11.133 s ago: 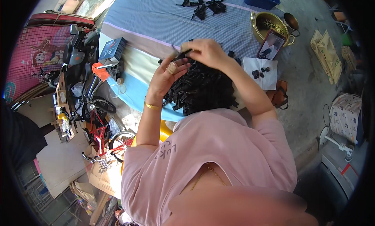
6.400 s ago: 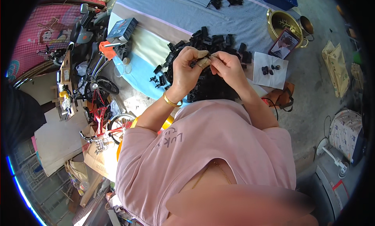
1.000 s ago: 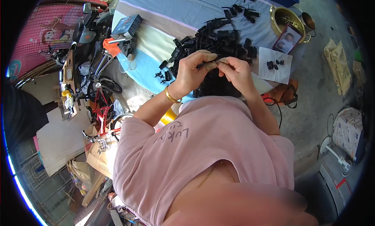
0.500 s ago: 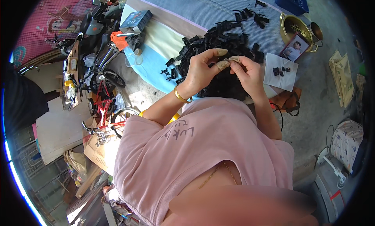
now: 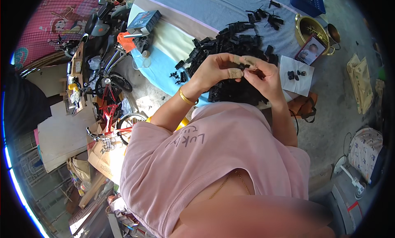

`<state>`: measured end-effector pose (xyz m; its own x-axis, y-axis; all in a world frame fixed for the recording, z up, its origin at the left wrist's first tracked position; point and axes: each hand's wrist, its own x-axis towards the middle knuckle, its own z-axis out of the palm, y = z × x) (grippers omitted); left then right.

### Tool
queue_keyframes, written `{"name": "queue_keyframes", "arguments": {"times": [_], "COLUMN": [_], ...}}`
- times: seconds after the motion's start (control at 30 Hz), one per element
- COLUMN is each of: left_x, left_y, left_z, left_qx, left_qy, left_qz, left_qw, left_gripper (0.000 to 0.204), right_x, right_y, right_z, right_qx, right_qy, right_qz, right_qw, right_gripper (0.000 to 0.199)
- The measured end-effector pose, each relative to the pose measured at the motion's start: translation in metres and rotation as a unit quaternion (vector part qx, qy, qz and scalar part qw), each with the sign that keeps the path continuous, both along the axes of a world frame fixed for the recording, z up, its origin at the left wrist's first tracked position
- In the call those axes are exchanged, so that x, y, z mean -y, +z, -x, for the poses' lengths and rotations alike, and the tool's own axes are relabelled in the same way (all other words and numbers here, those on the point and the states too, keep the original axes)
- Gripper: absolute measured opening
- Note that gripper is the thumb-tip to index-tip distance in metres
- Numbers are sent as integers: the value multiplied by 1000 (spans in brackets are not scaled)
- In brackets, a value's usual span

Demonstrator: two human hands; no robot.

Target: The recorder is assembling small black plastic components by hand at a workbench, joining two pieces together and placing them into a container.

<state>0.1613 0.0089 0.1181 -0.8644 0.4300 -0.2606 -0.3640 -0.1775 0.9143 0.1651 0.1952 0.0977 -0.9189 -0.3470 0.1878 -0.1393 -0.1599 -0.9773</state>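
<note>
A small black part (image 5: 246, 67) is pinched between the fingertips of the left hand (image 5: 218, 71) and the right hand (image 5: 263, 75), just above centre frame, over a heap of black parts (image 5: 230, 44). A blue box (image 5: 144, 20) is seen at upper left, a white sheet (image 5: 297, 75) bearing black bits to the right, beside a framed picture (image 5: 309, 51) and a brass bowl (image 5: 308, 29). Compared with half a second earlier, the hands are held slightly higher in frame, the pinch unchanged.

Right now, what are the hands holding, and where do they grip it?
Both hands pinch one small black part between fingertips: left hand on its left end, right hand on its right.
</note>
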Motion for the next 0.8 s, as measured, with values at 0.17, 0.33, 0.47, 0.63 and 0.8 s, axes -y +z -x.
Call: {"name": "queue_keyframes", "arguments": {"times": [0.17, 0.33, 0.47, 0.63, 0.8], "left_x": [-1, -3, -6, -7, -5], "left_y": [5, 2, 8, 3, 1], "left_z": [-1, -5, -9, -12, -10], "left_qx": [22, -54, -83, -104, -92], "left_qy": [-40, -25, 3, 49, 47], "left_qz": [0, 18, 57, 105, 78], "left_qw": [999, 998, 995, 988, 992], "left_gripper": [31, 36, 38, 36, 35], "right_x": [-5, -6, 3, 6, 4], "right_y": [-6, -9, -12, -16, -4], "right_z": [2, 1, -4, -8, -13], "right_qx": [-2, -12, -6, -3, 76], "right_qy": [46, 43, 1, -51, -41], "right_qz": [-21, -20, -9, 3, 36], "right_qw": [999, 999, 1000, 999, 996], "right_gripper": [20, 15, 14, 7, 11]}}
